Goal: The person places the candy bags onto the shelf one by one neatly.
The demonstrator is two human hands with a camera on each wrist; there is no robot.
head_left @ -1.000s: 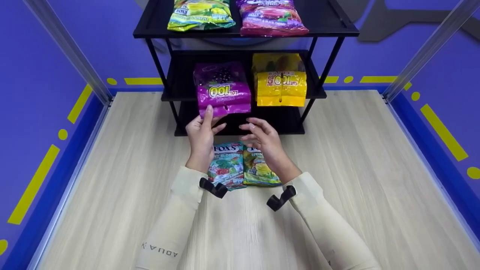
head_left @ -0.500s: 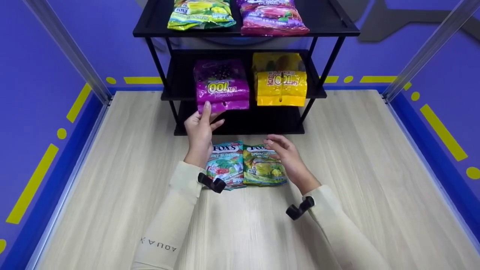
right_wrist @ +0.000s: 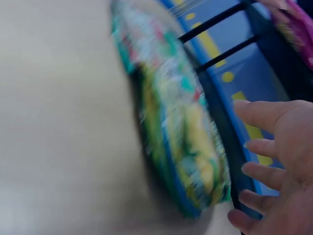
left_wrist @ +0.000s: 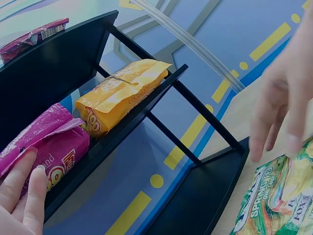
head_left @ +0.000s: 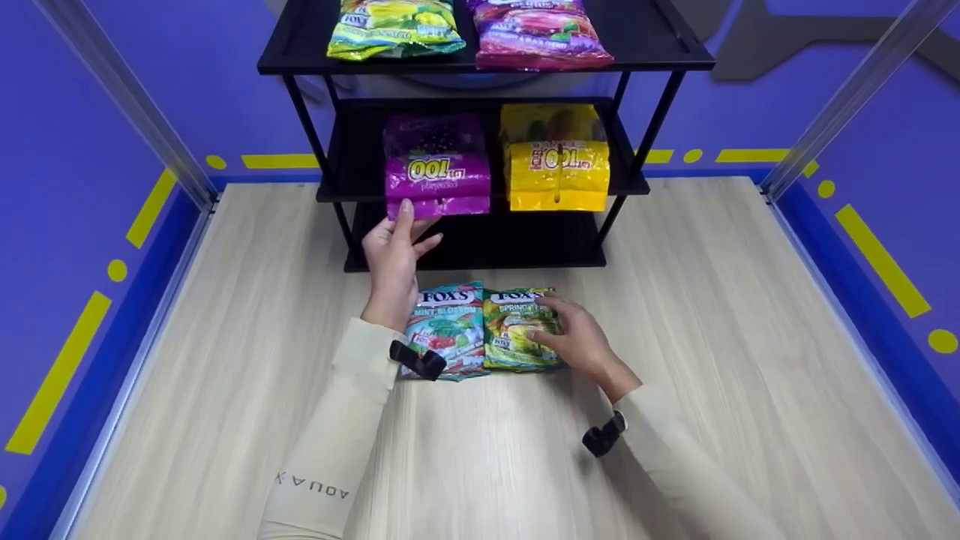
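My left hand (head_left: 394, 259) is at the front edge of the middle shelf, pinching the lower flap of a purple candy bag (head_left: 435, 169), thumb on top and fingers partly hidden beneath. Beside that bag on the same shelf lies a yellow candy bag (head_left: 559, 165). My right hand (head_left: 581, 337) hovers over the right side of a green-yellow FOX'S candy bag (head_left: 517, 345) on the floor, fingers spread and holding nothing. In the right wrist view the fingers (right_wrist: 264, 174) are apart. A teal FOX'S candy bag (head_left: 450, 330) lies against the green one's left side.
The black three-tier rack (head_left: 480, 240) stands at the back, its bottom shelf just behind the floor bags. On its top shelf lie a yellow-green bag (head_left: 397, 30) and a pink-purple bag (head_left: 540, 34). Blue walls (head_left: 82, 135) enclose the wood-look floor (head_left: 750, 300).
My right hand has moved from in front of the rack down and rightward to the green-yellow bag. The purple bag has shifted slightly back onto the shelf, my left hand still holding its flap.
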